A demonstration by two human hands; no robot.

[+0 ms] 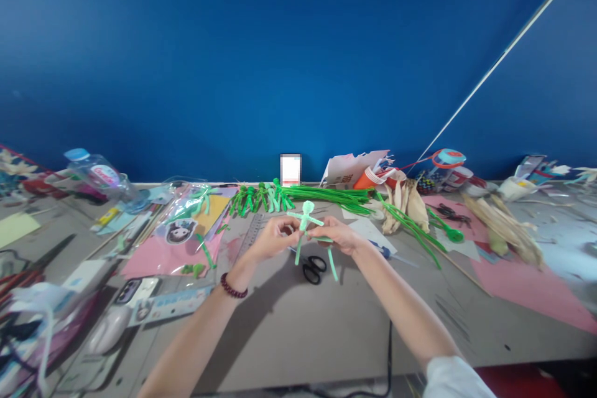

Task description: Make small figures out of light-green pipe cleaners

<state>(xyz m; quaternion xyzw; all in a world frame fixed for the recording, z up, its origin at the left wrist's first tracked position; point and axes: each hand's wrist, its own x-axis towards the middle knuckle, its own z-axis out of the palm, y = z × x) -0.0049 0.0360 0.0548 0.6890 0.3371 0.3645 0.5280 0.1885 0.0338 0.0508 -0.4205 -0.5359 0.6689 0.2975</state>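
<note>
Between my two hands, above the table, is a light green pipe-cleaner figure [305,216] with a round head, outstretched arms and dangling legs. My left hand [278,236] pinches it at the left of its body, a beaded bracelet on that wrist. With closed fingers my right hand [338,235] grips the figure's right side, and a loose green end hangs below those fingers. The exact contact of the fingertips is partly hidden. Black-handled scissors [313,268] lie on the table just beneath the hands.
Several finished green figures [261,196] and a bundle of green pipe cleaners [326,194] lie along the back. A phone-like white screen [291,169] leans on the blue wall. Left are a plastic bottle [100,173] and pink paper [153,253]; right, dried husks [407,206].
</note>
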